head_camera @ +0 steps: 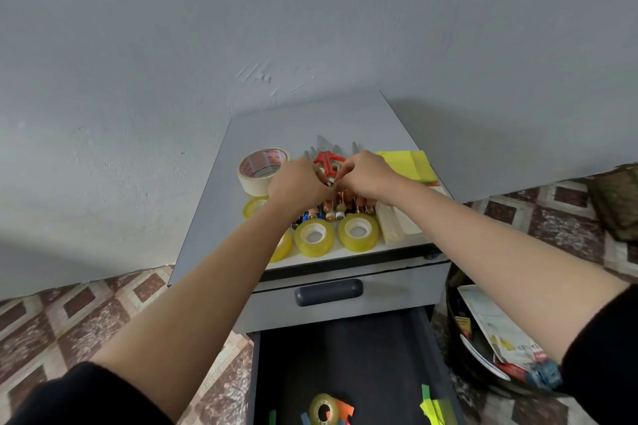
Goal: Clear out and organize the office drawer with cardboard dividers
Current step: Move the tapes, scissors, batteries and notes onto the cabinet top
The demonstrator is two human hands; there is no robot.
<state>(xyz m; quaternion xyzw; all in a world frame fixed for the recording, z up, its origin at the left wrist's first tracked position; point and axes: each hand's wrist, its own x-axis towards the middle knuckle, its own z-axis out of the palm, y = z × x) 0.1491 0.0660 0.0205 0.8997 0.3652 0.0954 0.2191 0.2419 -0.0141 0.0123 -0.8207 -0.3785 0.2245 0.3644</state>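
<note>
Both hands meet just above the middle of the frame, over the grey cabinet top (pixel 310 121). The left hand (pixel 298 183) and the right hand (pixel 366 174) have their fingers curled inward with the tips brought close together. Something small seems to sit between them, but their backs hide it, so I cannot tell whether either hand is pinching anything. Just below them is a row of batteries (pixel 331 212). These are probably dense for their size, smooth and apt to roll, so each is best taken across the barrel between thumb and finger and laid against a neighbour. Beside the batteries lie the clear tape rolls (pixel 314 233). They look light and stiff, and can be lifted with a finger through the core or by a grip across the rim. The same goes for the masking tape roll (pixel 264 166), left of centre. The red scissors (pixel 328 160), just above the hands, should be taken by the handles with the blades kept shut. The yellow sticky notes (pixel 407 164), right of centre, are a soft pad to grip by its edges. The open drawer (pixel 341 355), at the bottom centre, is nearly emptied. It still holds one small tape roll (pixel 324 409) and loose sticky flags (pixel 431 407), thin and limp, which need pinching at an edge. No cardboard dividers are in view.
</note>
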